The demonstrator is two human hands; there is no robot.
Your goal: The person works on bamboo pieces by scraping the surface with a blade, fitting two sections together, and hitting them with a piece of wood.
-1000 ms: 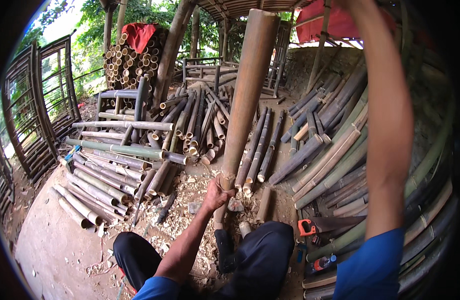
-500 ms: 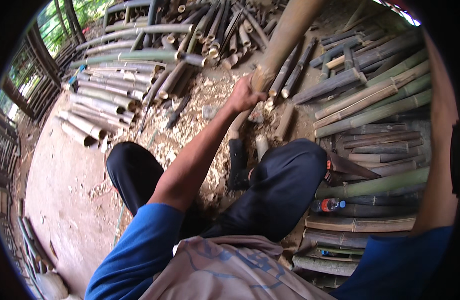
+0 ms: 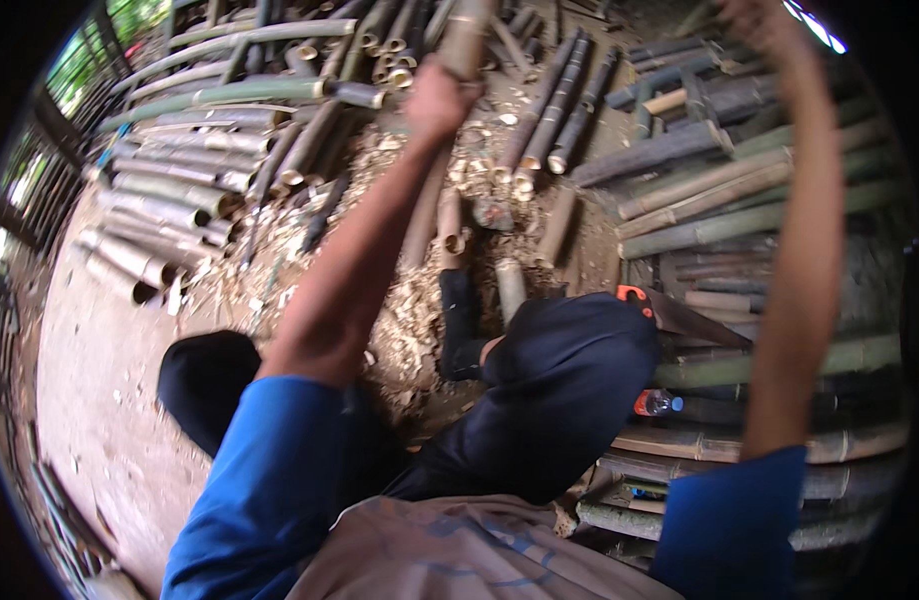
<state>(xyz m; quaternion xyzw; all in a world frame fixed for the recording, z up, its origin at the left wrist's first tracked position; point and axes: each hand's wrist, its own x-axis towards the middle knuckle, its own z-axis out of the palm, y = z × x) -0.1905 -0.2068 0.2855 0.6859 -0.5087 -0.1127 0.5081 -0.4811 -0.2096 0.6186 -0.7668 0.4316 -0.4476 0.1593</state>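
Note:
My left hand (image 3: 439, 100) is closed around the lower end of an upright bamboo pole (image 3: 469, 42), whose upper part runs out of the top of the view. Below that hand, pieces of bamboo (image 3: 451, 220) lie among pale wood shavings (image 3: 404, 335). High at the upper right is my raised right hand (image 3: 764, 28), smeared by motion; its fingers and anything in them cannot be made out. Under it, my bare right forearm crosses in front of the stacked bamboo poles (image 3: 709, 232) on the right.
Several cut bamboo tubes (image 3: 159, 205) lie in rows at the left. Beside my right knee is an orange-handled tool (image 3: 634, 294) with a dark tapered part, near a plastic bottle (image 3: 657, 403) with a blue cap. Dark bamboo lengths (image 3: 549, 115) lie ahead.
My left hand and the bamboo pole have moved left and forward. My right hand has come into view at the upper right, its arm swung inward. The whole view has shifted a little.

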